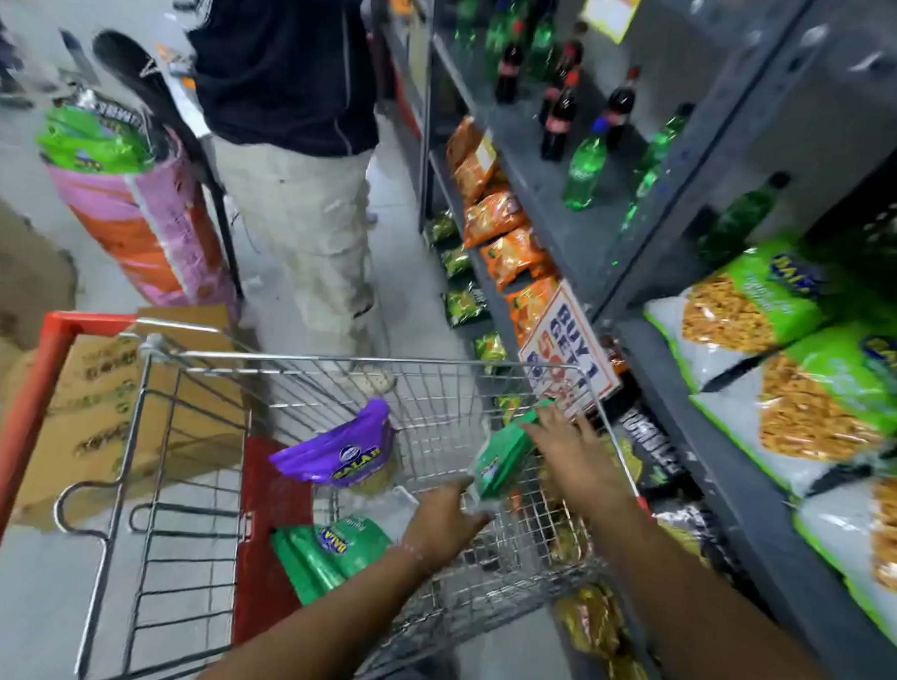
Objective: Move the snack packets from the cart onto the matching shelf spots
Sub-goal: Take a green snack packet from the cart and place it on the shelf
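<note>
A wire cart [183, 482] with a red frame stands before me. Inside it, both hands hold one dark green snack packet [503, 458] tilted above the basket floor. My left hand [443, 524] grips its lower end and my right hand [568, 440] presses its upper end near the cart's right rim. A purple packet [341, 453] leans at the far side of the basket. Another green packet [326, 553] lies on the basket floor by my left forearm. Light green packets of yellow snack [776, 313] fill the grey shelf [728, 485] at the right.
A person in pale trousers [307, 220] stands just beyond the cart. A tall pink and orange sack [143, 213] and cardboard boxes [119, 407] stand at the left. Orange packets [498, 218], bottles [582, 176] and a "BUY 1 GET" sign [572, 345] line the shelves.
</note>
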Motion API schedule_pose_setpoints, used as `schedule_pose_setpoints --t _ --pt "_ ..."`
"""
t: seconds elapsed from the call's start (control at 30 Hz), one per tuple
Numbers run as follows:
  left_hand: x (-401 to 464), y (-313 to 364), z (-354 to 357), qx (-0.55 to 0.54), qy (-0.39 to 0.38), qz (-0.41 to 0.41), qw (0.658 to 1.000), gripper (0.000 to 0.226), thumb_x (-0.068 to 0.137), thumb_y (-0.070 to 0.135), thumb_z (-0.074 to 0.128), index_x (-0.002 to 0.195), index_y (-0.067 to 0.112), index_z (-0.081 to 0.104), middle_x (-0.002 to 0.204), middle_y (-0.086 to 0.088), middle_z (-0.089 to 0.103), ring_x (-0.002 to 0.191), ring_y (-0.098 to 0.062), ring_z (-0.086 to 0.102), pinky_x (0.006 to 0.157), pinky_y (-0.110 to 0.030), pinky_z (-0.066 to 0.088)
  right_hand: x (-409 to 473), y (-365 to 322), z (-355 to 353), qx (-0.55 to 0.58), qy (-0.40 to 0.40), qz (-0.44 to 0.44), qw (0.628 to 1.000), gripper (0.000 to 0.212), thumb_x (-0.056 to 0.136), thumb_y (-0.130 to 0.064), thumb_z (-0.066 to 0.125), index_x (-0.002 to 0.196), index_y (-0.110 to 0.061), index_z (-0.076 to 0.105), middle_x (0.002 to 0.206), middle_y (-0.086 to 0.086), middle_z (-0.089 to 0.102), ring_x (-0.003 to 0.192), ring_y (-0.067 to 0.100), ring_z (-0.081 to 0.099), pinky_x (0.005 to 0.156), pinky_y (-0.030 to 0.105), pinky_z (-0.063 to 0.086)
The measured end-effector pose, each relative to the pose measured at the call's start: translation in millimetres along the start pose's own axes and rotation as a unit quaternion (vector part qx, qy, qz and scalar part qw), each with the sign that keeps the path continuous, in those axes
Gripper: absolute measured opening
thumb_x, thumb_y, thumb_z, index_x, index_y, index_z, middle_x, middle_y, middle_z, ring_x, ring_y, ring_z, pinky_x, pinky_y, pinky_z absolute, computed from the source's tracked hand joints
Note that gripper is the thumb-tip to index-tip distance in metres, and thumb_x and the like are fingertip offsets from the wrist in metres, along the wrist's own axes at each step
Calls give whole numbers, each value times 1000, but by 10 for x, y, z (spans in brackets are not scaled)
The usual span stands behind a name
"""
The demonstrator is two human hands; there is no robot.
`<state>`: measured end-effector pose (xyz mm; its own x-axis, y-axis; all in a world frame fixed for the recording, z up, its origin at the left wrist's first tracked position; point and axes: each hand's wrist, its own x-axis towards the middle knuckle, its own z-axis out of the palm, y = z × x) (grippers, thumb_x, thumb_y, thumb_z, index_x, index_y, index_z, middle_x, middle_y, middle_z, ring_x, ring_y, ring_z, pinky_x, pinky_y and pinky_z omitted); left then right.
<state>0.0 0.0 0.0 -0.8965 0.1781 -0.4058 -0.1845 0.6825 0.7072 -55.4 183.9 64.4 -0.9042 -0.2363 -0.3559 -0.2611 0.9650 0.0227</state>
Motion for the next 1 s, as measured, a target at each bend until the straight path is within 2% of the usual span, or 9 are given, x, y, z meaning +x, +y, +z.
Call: schedule_pose_setpoints --t 0.2,0.3,0.37,0.47,0.53,0.63,0.73,0.9,1.0 --pt "343 8 34 6 20 -10 1000 24 84 32 64 98 17 76 98 -12 77 90 -28 71 79 -32 55 471 66 38 -71 -34 20 997 52 85 -7 63 133 -27 55 154 5 42 150 25 24 119 58 -2" --pt "436 -104 73 -3 21 -13 1000 23 82 30 61 90 14 75 90 -10 78 85 -28 71 75 -35 56 547 113 86 -86 -14 14 996 30 85 -10 63 110 -25 68 127 0 68 132 20 50 120 55 2" --pt "446 -152 49 -29 51 -21 998 19 81 23 59 84 10 73 83 -10 78 78 -27 72 71 -37 58 513 132 98 -74 11 10 997 21 86 -14 65 103 -25 69 112 -2 73 119 18 60 121 50 -3" --pt "382 3 -143 -94 117 -8 989 10 86 9 61 77 12 64 69 -1 69 60 -14 61 59 -23 51 377 178 28 -25 62 23 997 17 87 -12 62 97 -24 69 104 -1 74 114 21 62 119 39 -7" --pt "353 125 -311 -171 143 16 975 21 87 7 64 73 20 56 65 8 60 56 0 53 56 -11 43 236 247 -127 38 101 48 993 20 86 -8 58 99 -18 70 110 8 72 126 27 52 119 33 10" --pt "296 303 -529 -251 102 63 960 19 81 5 72 84 21 61 75 8 69 70 8 63 68 -10 50 -55 338 -537 101 108 37 988 31 82 -3 59 108 -16 69 112 14 71 120 29 56 112 30 25" --pt "205 607 -636 -295 -15 113 949 44 70 -2 79 104 19 60 94 16 78 92 2 70 85 -16 55 -423 459 -1080 170 164 34 971 24 86 -14 60 105 -24 71 109 9 74 107 33 65 87 40 51" --pt "-6 1284 -745 -283 -87 203 933 86 46 20 94 122 26 53 122 21 68 116 0 62 100 -20 48 -1366 584 -2305 178 275 42 944 13 88 -28 64 95 -23 73 98 2 77 97 24 67 75 34 50" --pt "-337 1939 -846 -272 -88 268 920 97 38 26 98 123 21 52 121 8 70 116 -12 65 103 -37 50 -2103 669 -3024 211 385 58 897 14 80 -40 62 91 -33 68 85 -1 76 87 24 69 76 42 55"
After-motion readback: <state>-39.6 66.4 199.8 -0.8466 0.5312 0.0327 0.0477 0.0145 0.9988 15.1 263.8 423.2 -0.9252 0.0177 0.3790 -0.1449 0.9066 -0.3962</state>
